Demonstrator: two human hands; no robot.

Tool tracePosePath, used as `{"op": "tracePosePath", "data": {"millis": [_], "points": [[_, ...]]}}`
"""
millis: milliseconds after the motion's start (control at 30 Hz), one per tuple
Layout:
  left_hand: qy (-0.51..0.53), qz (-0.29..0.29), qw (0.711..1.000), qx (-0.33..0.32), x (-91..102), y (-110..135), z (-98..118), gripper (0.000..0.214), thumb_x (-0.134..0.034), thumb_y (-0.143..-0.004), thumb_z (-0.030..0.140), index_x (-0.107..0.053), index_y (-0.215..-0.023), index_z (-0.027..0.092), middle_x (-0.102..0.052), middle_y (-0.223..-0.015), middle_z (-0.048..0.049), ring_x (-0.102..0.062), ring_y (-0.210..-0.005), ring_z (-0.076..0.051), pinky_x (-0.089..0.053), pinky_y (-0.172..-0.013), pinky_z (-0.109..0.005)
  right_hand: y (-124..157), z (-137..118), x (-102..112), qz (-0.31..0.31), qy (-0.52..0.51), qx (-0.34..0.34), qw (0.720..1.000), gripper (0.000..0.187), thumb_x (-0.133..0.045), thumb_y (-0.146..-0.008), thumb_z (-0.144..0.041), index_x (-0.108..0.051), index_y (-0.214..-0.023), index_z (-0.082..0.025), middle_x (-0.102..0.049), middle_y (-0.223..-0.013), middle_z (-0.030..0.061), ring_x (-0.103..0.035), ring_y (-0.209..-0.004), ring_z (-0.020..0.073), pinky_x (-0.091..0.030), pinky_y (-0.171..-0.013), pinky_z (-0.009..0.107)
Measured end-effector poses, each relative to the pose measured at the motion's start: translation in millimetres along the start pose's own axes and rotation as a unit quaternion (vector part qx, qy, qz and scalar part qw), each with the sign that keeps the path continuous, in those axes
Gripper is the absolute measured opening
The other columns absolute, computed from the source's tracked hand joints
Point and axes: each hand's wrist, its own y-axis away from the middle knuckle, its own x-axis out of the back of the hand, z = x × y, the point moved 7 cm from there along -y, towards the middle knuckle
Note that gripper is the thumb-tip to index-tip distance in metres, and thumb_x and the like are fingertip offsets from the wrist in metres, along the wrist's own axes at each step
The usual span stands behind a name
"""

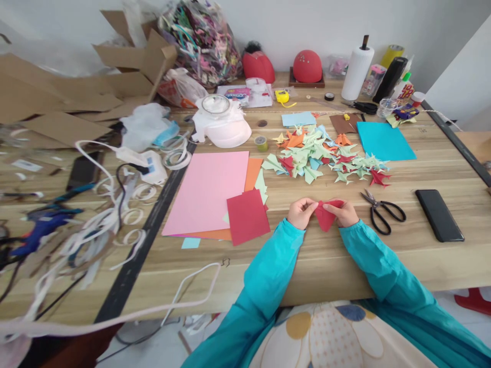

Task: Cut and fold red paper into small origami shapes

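Observation:
Between my hands is a piece of red folded paper, its point hanging down toward me. My left hand pinches its left corner between thumb and fingers. On the opposite side my right hand grips the upper right part, thumb on the front face. Beyond the hands lies a heap of folded paper birds, mostly pale green with some orange, red and blue ones. Black-handled scissors rest just right of my right hand. To the left, red paper sheets overlap a large pink sheet.
A black phone lies at the right. Bright blue paper sits behind it. Tangled cords, a blue glue gun and a power strip crowd the left. Along the wall stand cardboard, a stuffed bag and red domes.

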Motion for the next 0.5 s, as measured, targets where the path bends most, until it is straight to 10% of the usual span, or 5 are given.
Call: {"op": "tracePosePath", "data": {"millis": [500], "points": [[0.029,-0.002,0.999,0.023,-1.7,1.7,-1.9,0.035,-0.072,-0.057,0.047,-0.061,-0.061,0.015,-0.058,-0.053,0.002,-0.051,-0.051,-0.01,-0.044,-0.054,-0.024,4.4,-5.3,-3.6,0.028,-0.071,-0.039,0.996,0.027,-0.083,-0.044,-0.034,-0.067,-0.059,-0.017,-0.067,-0.058,-0.0006,-0.058,-0.053,0.0137,-0.045,-0.054,0.027]]}}
